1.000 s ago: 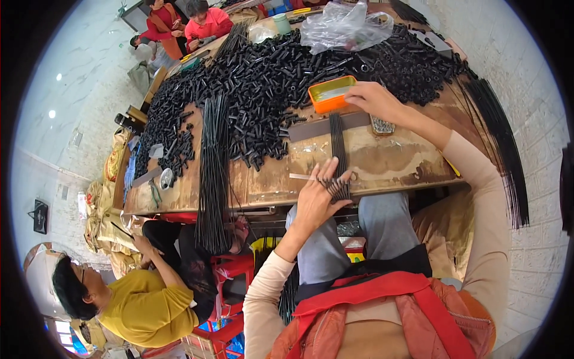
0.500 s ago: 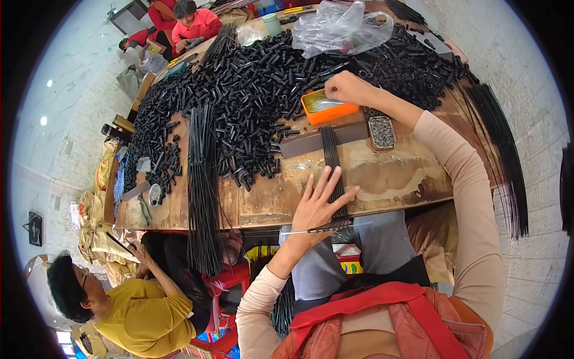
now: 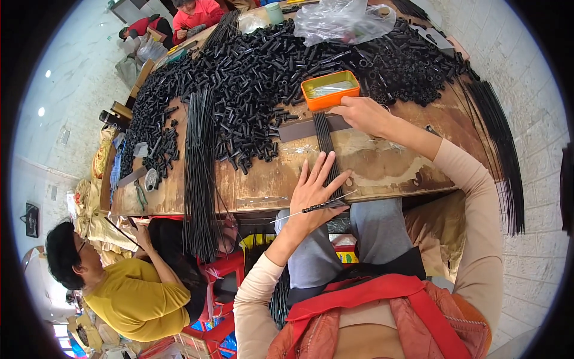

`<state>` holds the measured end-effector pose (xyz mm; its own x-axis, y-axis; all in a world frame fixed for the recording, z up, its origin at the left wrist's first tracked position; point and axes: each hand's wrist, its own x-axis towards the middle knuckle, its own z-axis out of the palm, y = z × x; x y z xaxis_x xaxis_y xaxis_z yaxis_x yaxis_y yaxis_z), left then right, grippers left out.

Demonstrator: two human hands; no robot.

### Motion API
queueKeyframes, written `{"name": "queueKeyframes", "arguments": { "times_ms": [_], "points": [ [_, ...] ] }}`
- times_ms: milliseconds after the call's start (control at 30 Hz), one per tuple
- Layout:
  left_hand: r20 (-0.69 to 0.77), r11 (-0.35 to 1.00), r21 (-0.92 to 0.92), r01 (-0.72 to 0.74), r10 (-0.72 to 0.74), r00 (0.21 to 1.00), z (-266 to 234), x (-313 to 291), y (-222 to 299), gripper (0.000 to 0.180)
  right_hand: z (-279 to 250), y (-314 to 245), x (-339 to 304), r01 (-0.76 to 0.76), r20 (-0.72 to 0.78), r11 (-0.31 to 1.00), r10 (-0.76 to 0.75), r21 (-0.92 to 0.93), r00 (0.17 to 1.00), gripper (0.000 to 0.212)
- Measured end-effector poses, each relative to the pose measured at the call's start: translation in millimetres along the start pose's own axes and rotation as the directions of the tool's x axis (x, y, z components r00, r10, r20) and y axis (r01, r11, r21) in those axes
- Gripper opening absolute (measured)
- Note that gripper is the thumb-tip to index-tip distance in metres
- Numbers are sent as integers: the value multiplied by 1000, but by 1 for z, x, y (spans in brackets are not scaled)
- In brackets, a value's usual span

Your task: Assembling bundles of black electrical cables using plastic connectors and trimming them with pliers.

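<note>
My left hand [image 3: 317,194] lies palm down with fingers spread over a bundle of thin black rods [image 3: 323,136] on the wooden table. A thin metal tool with a black twisted middle [image 3: 320,206] lies across the back of that hand. My right hand [image 3: 366,115] is closed in a pinch at the right end of a flat brown bar [image 3: 297,130]; what its fingers hold, if anything, is too small to make out. Just beyond it stands an orange box [image 3: 315,103] with thin silvery pieces inside. The rods cross over the bar.
A large heap of short black tubes [image 3: 251,90] spreads over the table [image 3: 263,188], with a clear plastic bag [image 3: 347,24] behind. Long black rods hang over the edge at left [image 3: 200,173] and right [image 3: 496,149]. A person in yellow [image 3: 140,302] sits at left; others work beyond.
My right hand has left the orange box and come nearer, to the brown bar, covering the small tin of metal bits. My left hand stays flat on the rods. The view has shifted slightly.
</note>
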<state>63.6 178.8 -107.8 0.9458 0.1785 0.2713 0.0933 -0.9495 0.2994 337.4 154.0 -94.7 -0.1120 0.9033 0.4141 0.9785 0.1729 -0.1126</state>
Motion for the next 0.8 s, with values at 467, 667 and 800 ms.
{"name": "queueKeyframes", "arguments": {
  "times_ms": [467,667,800],
  "points": [
    [4,1000,1,4,-4,1000,0,0,0,80,8,2,5,99,40,991,-95,-90,995,30],
    [-9,1000,-5,-5,5,1000,1,0,0,81,11,3,5,89,-16,996,-89,-9,996,26],
    [-11,1000,-8,-10,10,1000,1,-1,-1,82,10,3,5,102,-2,994,-102,-25,995,26]
  ]
}}
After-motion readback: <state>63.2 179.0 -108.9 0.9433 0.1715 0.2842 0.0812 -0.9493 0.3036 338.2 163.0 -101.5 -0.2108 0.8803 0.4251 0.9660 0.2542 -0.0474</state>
